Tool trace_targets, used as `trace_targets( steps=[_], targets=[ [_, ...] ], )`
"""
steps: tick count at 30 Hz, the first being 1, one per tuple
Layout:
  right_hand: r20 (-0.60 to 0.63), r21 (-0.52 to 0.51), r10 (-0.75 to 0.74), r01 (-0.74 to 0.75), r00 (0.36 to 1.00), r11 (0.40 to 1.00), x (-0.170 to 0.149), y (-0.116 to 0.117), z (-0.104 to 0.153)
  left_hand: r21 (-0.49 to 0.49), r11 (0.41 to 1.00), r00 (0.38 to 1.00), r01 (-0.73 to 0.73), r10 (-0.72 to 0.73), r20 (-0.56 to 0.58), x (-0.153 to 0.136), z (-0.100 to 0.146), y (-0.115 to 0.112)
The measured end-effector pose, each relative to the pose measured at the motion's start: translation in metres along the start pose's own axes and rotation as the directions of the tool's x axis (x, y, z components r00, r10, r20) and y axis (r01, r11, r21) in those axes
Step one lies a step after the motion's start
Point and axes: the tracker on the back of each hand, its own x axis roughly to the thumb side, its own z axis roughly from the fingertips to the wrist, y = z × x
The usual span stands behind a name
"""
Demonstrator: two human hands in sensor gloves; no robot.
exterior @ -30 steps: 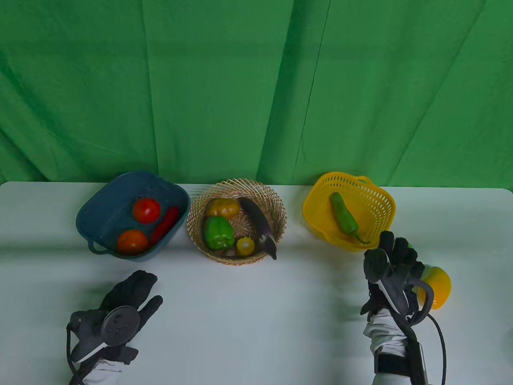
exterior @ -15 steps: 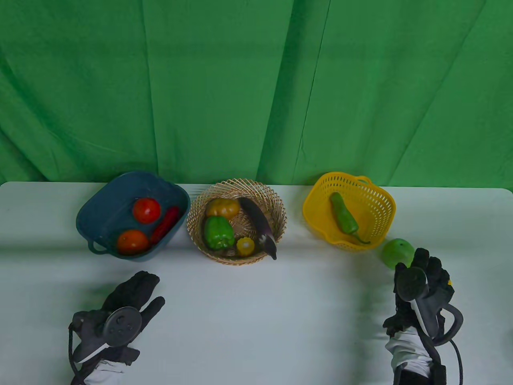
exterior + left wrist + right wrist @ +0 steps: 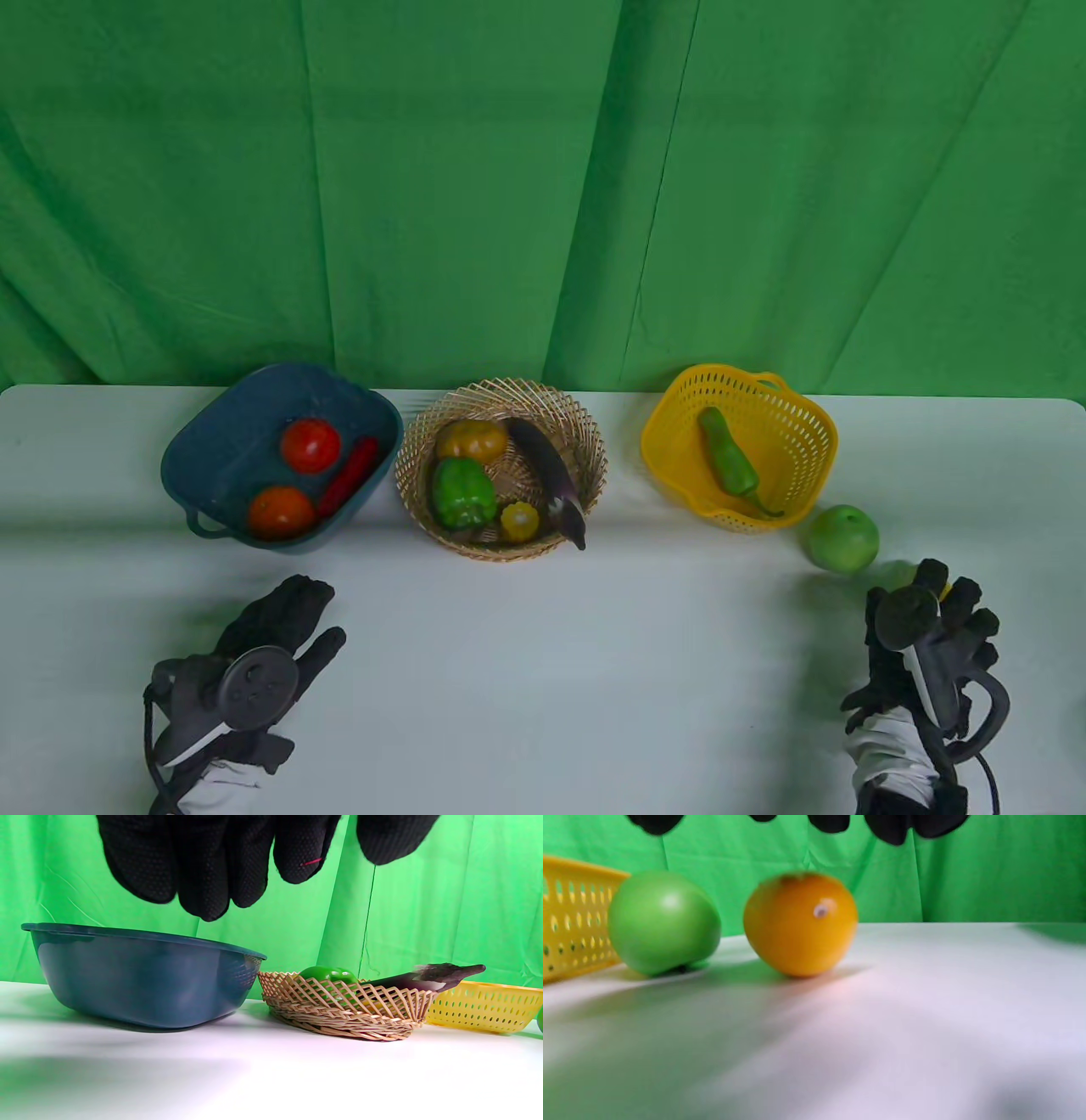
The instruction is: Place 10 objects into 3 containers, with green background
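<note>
A yellow-orange round fruit sits on the white table next to a green apple. In the table view my right hand hovers over the fruit, hiding all but a sliver. In the right wrist view its fingertips hang above the fruit, apart from it. The green apple lies just right of the yellow basket, which holds a green chili. My left hand rests open and empty on the table below the blue bowl.
The blue bowl holds two tomatoes and a red chili. The wicker basket holds a green pepper, an eggplant and two yellow vegetables. A green curtain hangs behind the table.
My right hand has moved right and back toward the near edge, uncovering the green apple and covering the yellow-orange fruit. The left hand has stayed put.
</note>
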Motion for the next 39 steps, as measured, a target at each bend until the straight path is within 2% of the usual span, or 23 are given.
trace_targets(
  steps=[9, 15, 20, 29, 39],
  targets=[
    [-0.006, 0.086, 0.079, -0.078, 0.997, 0.993, 0.0, 0.019, -0.007, -0.008, 1.0, 1.0, 0.004, -0.004, -0.013, -0.002, 0.0, 0.0],
    [-0.003, 0.017, 0.138, -0.138, 0.99, 0.99, 0.007, 0.023, -0.008, -0.013, 1.0, 1.0, 0.008, -0.008, -0.021, -0.003, 0.0, 0.0],
    [-0.023, 0.029, 0.164, -0.163, 0.986, 0.986, 0.012, 0.024, -0.014, -0.019, 1.0, 0.999, 0.017, -0.017, -0.027, -0.004, 0.0, 0.0],
    [-0.017, 0.017, 0.18, -0.18, 0.984, 0.984, 0.011, 0.023, -0.018, -0.024, 0.999, 0.999, 0.023, -0.024, -0.033, -0.005, -0.001, 0.0],
    [-0.018, -0.025, 0.157, -0.157, 0.987, 0.987, 0.015, 0.004, -0.023, -0.017, 1.0, 0.999, 0.019, -0.019, -0.042, -0.007, -0.001, 0.001]
  ],
)
